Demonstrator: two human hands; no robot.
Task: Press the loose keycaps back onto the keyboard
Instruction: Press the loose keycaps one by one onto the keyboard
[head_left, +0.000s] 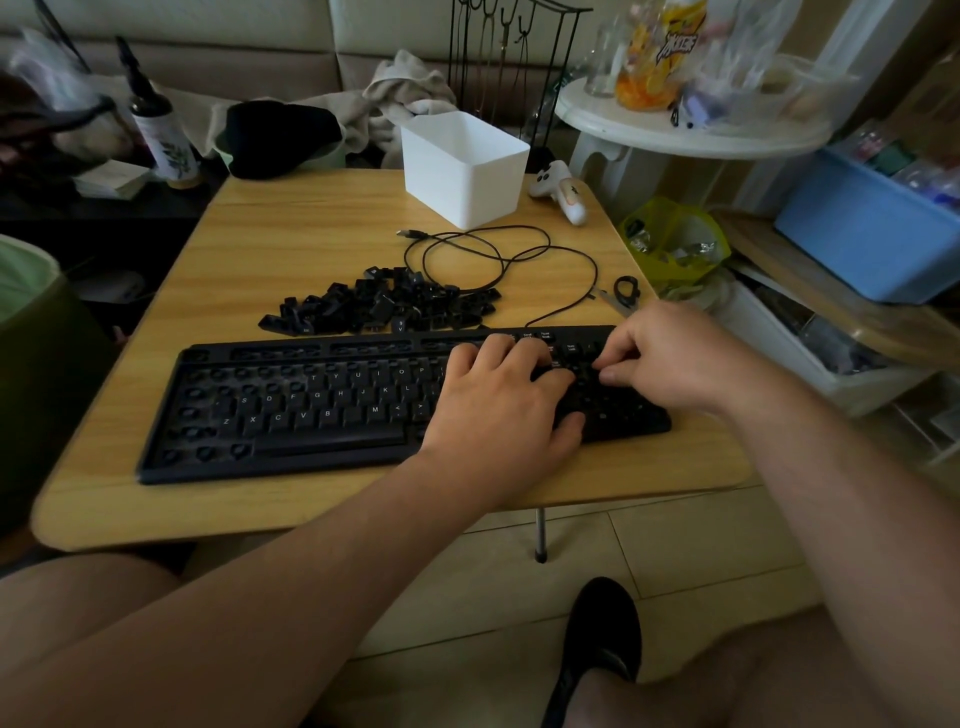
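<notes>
A black keyboard (291, 410) lies across the wooden table (291, 234), with many empty key sockets along its left side and top row. Behind it sits a pile of several loose black keycaps (384, 306). My left hand (498, 410) rests flat on the keyboard's right part, fingers spread toward the navigation keys. My right hand (670, 353) hovers over the number pad with fingers curled down, its fingertips touching the keys. Whether it pinches a keycap is hidden by the fingers.
The keyboard's black cable (498, 254) loops behind the keycaps. A white bin (462, 166) and a white controller (563, 192) stand at the table's back. Small scissors (621, 293) lie near the right edge. Shelves and a blue box (857, 228) crowd the right.
</notes>
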